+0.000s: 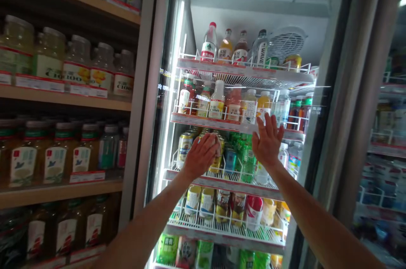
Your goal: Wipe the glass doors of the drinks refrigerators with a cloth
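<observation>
My left hand (202, 155) reaches up to the glass door of a lit drinks fridge, in front of the shelf of cans. Its fingers lie close together, bent over a small pale lump (218, 145) at their tips that is too blurred to name. Farther right, my right hand (269, 140) is raised with the fingers apart and the palm toward the glass. It holds nothing. Behind it show an orange juice bottle (264, 102) and green bottles (248, 161). Gold cans (216, 161) are partly hidden behind my left hand.
Wooden shelves (63, 97) with rows of bottled drinks stand to the left of the fridge. A metal door frame (344, 133) runs down the right side, with another stocked fridge (383, 150) beyond it. Inside, wire-fronted shelves (222, 235) carry cans and bottles.
</observation>
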